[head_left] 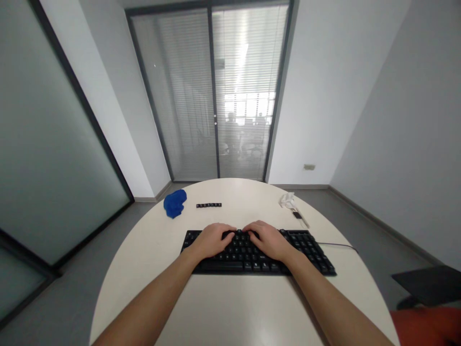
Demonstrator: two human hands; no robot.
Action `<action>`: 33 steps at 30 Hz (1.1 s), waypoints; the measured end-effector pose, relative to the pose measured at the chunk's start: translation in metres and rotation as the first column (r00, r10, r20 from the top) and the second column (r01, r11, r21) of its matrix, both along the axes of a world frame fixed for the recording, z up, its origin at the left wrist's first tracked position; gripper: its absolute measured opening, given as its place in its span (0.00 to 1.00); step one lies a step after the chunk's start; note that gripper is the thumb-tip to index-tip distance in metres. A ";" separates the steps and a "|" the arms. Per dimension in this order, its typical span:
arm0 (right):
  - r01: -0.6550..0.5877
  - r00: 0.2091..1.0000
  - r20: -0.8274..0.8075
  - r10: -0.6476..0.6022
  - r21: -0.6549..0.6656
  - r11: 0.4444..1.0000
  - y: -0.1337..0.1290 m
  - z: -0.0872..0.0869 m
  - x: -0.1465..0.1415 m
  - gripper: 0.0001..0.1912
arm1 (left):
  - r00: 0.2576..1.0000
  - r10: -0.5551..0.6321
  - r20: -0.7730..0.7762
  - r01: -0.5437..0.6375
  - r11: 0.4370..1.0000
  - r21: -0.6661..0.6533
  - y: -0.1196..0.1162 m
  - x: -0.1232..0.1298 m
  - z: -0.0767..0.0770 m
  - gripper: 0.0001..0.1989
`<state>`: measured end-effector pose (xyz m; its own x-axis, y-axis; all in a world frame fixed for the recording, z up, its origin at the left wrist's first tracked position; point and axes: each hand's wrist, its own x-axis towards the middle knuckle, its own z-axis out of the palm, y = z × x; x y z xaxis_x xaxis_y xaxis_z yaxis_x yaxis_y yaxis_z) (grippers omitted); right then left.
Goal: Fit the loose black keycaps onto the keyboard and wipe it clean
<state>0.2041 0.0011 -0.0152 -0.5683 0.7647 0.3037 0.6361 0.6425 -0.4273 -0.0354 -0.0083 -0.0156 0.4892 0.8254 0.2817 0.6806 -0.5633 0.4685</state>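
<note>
While hands [212, 240] touch keyboard [248, 265] (keys [240, 250] within), keycaps [209, 205] beyond.

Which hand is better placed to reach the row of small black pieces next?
Probably the left hand, over the keyboard and nearer the row of small black pieces; the right hand is farther off.

No text can be read with certainty in this view. The keys of the black keyboard [243, 252] carry small pale marks, but these are too small and too blurred for telling any letter or number. Some other keys lie under the left hand [212, 240] and the right hand [269, 239], so their marks are hidden. The row of small black pieces [209, 205] beyond shows faint light spots, also not readable.
</note>
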 end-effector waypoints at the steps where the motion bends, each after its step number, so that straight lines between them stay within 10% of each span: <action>1: 0.001 1.000 0.000 -0.001 0.001 1.000 0.000 -0.001 0.000 0.14 | 1.000 0.008 0.011 -0.008 1.000 -0.006 0.003 -0.001 -0.001 0.16; 10: 0.010 1.000 -0.008 -0.010 -0.010 1.000 0.001 -0.001 -0.001 0.15 | 0.912 0.345 -0.221 -0.313 0.935 0.168 0.068 -0.018 -0.003 0.15; 19: -0.006 0.999 -0.034 0.005 -0.014 1.000 0.002 -0.002 0.001 0.14 | 0.862 0.341 -0.375 -0.257 0.932 0.255 0.117 -0.020 -0.007 0.12; 33: 0.004 1.000 -0.013 -0.004 -0.017 1.000 0.002 -0.002 -0.001 0.14 | 0.913 0.307 -0.269 -0.238 0.935 0.261 0.075 -0.002 0.010 0.08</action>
